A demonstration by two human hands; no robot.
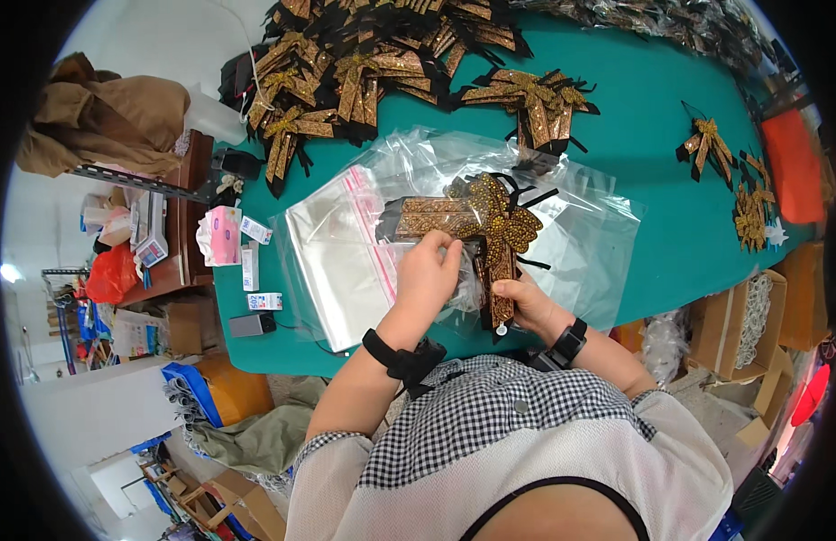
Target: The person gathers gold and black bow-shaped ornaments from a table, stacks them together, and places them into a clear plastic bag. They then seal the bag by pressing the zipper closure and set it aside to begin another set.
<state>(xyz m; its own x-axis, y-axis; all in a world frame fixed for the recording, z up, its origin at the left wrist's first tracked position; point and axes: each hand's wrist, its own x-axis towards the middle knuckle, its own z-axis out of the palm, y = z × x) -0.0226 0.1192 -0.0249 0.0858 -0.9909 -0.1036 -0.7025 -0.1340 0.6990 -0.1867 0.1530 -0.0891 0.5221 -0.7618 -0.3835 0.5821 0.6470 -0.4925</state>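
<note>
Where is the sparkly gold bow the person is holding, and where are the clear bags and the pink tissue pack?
sparkly gold bow [495, 219]: head view, on its knotted middle.
clear bags [332, 257]: head view, on the flat top bag.
pink tissue pack [223, 234]: head view, on its front face.

Bright, even daylight fills the scene, strongest at the far left where the background washes out to white. The green tabletop [634, 135] is evenly lit with only faint, soft shadows. Clear plastic bags [346, 243] show pale glare. The fisheye view bends straight edges near the rim, which ends in a black circular border. The centre is sharp; the edges soften.
</note>
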